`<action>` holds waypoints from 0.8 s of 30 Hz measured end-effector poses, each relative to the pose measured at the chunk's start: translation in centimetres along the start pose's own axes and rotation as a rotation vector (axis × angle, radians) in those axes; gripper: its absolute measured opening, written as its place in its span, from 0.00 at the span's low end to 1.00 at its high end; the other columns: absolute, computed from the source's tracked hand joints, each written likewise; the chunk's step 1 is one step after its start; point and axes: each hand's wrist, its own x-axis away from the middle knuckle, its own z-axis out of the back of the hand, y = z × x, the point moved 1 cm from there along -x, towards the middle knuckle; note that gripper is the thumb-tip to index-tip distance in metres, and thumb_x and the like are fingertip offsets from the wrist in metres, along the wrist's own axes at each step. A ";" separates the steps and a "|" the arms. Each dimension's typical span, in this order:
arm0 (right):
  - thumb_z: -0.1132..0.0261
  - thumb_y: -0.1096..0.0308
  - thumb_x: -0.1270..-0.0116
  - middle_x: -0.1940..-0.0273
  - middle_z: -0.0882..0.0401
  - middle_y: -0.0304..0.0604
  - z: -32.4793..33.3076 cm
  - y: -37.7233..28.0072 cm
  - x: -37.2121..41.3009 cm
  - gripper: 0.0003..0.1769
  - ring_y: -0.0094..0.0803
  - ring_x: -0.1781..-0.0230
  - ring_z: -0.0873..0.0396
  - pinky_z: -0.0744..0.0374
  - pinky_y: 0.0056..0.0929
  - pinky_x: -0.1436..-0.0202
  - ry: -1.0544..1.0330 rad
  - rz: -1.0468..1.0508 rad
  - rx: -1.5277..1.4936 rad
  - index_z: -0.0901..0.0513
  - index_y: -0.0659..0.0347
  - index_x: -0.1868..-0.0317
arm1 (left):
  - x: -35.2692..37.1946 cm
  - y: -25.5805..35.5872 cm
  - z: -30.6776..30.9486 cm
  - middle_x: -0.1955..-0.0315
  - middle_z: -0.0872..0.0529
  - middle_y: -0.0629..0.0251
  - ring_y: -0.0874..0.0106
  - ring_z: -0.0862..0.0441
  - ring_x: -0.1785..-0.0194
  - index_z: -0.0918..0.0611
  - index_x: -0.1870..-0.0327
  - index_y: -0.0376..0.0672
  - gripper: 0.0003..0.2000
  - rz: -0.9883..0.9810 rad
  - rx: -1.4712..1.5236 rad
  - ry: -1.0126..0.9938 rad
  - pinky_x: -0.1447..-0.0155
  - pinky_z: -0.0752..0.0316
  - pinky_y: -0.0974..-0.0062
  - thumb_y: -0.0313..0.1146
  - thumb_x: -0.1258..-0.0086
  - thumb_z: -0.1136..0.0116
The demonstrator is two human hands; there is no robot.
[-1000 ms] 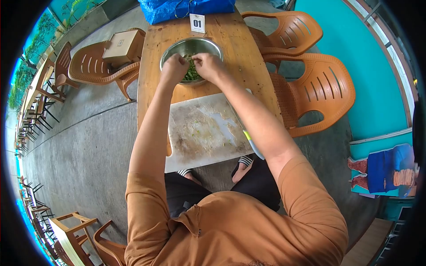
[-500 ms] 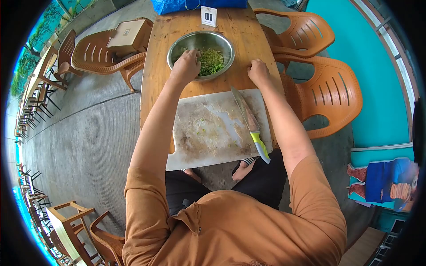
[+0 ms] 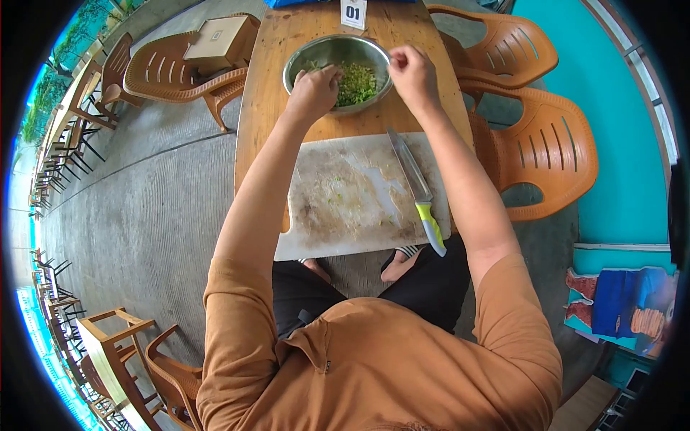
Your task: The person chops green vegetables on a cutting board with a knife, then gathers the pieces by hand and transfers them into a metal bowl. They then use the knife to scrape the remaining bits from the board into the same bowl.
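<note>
One round bowl point(image 3: 323, 50) of shiny steel sits at the far end of a long wooden table point(image 3: 266, 86), straight ahead of me. It holds a low heap of finely chopped greens point(image 3: 357, 82), bright green and crumbly, piled toward its right half.

My left hand point(image 3: 314, 90) rests over the bowl's near-left rim, knuckles up. The fingers curl down into the bowl beside the greens. Their tips are hidden under the hand, so I cannot tell whether they grip anything.

My right hand point(image 3: 413, 72) is at the bowl's right rim, raised a little. Its fingertips are drawn together in a closed pinch (whether anything sits between them is too small to tell).

Nearer to me lies a rectangular white cutting board point(image 3: 345, 208), its surface scuffed, stained brownish and flecked with green scraps. A knife point(image 3: 419, 190) lies along the board's right side, with a long grey blade pointing toward the bowl and a yellow-green handle jutting past the near edge. Neither hand touches it.

Beyond the bowl stands a small white card point(image 3: 353, 12) printed "01". Moulded orange plastic chairs point(image 3: 546, 151) with slatted backs stand to the right of the table. To the left, another chair carries a cardboard box point(image 3: 219, 39).
</note>
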 end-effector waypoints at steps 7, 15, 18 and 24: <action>0.25 0.63 0.33 0.45 0.13 0.47 -0.7 -3.5 1.0 0.13 0.47 0.43 0.13 0.15 0.46 0.39 -0.173 0.090 0.228 0.09 0.52 0.49 | 0.2 1.9 2.2 0.61 0.08 0.47 0.49 0.10 0.59 0.12 0.58 0.39 0.14 0.083 -0.031 0.054 0.49 0.17 0.55 0.43 0.21 0.34; 0.28 0.62 0.26 0.53 0.13 0.50 6.3 -2.7 11.3 0.13 0.47 0.49 0.12 0.14 0.43 0.45 -0.235 -0.154 0.141 0.12 0.61 0.49 | 5.6 4.6 5.8 0.57 0.07 0.58 0.54 0.10 0.54 0.10 0.57 0.37 0.14 -0.129 0.082 0.186 0.46 0.16 0.57 0.41 0.20 0.34; 0.28 0.62 0.25 0.54 0.14 0.51 7.3 -2.2 13.5 0.14 0.45 0.51 0.11 0.14 0.41 0.47 -0.248 -0.296 0.152 0.12 0.63 0.48 | 7.4 5.1 6.4 0.58 0.08 0.57 0.54 0.10 0.54 0.11 0.54 0.37 0.09 0.036 0.141 -0.004 0.46 0.15 0.58 0.35 0.22 0.34; 0.31 0.52 0.20 0.60 0.10 0.52 3.8 -2.7 12.0 0.24 0.41 0.70 0.09 0.14 0.38 0.68 -0.221 -0.718 -0.262 0.16 0.70 0.46 | 8.2 4.3 4.1 0.70 0.09 0.55 0.61 0.10 0.66 0.11 0.59 0.35 0.20 0.444 0.183 -0.001 0.55 0.16 0.63 0.48 0.21 0.34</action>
